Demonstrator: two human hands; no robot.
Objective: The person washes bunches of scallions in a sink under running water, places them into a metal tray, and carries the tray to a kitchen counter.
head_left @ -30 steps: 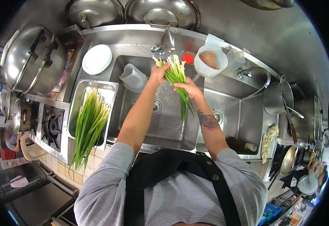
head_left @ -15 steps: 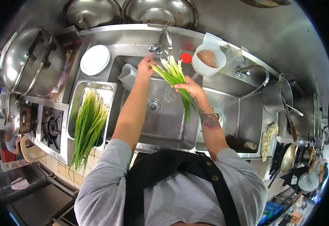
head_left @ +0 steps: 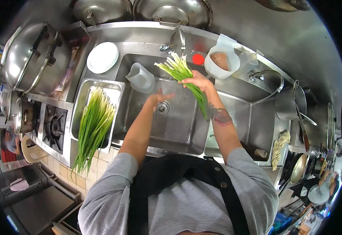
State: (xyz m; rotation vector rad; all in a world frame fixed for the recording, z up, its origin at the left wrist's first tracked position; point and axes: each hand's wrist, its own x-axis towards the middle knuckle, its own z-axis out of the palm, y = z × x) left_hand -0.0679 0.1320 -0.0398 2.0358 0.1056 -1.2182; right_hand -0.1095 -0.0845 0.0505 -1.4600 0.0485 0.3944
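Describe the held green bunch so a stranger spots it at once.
Find the metal double sink. Over its left basin, the right hand holds a bunch of green stalks with pale ends. Unlike the larger pile in the metal tray, this bunch is held in mid-air.

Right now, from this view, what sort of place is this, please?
Probably a commercial kitchen. It shows in the two-basin steel sink, the stove burner at the left, and the bunch of long green stalks that the right hand holds.
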